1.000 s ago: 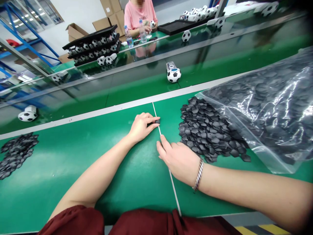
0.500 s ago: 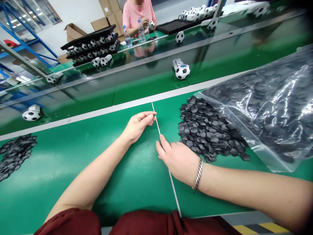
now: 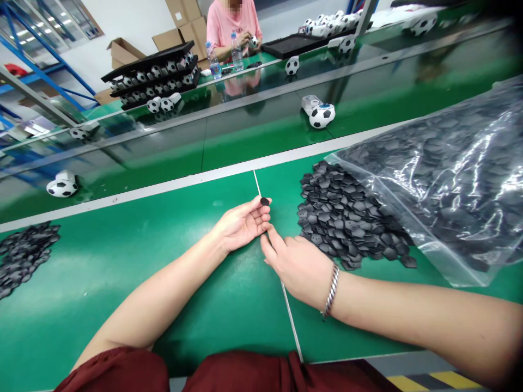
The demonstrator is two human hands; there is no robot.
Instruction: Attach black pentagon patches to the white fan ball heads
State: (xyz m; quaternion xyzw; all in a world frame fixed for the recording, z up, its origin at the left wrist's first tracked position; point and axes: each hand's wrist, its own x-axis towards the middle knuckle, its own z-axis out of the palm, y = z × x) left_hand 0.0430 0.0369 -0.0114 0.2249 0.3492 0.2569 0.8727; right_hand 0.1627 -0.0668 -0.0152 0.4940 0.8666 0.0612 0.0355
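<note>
At the centre of the frame, a small, thin, black piece point(image 3: 265, 201) is being pinched between the thumb and fingertips of the left hand point(image 3: 245, 226), whose palm is facing upward while its other fingers are curling loosely. Just below and to the right, the right hand point(image 3: 300, 267) is being held with its back upward and its thumb and forefinger close together; whether anything is being gripped there cannot be told. Right of centre, a heap of matt dark-grey, flat, pentagonal pieces point(image 3: 343, 218) is lying on the glossy green tabletop point(image 3: 204, 305), partly under a clear plastic bag point(image 3: 449, 179) of similar pieces; a smaller dark heap point(image 3: 26, 256) is lying at the left edge. Apparently, a single piece is being handled and perhaps examined. For the next move, a steady pinch is probably being called for, since so slight an edge could easily be dropped.
</note>
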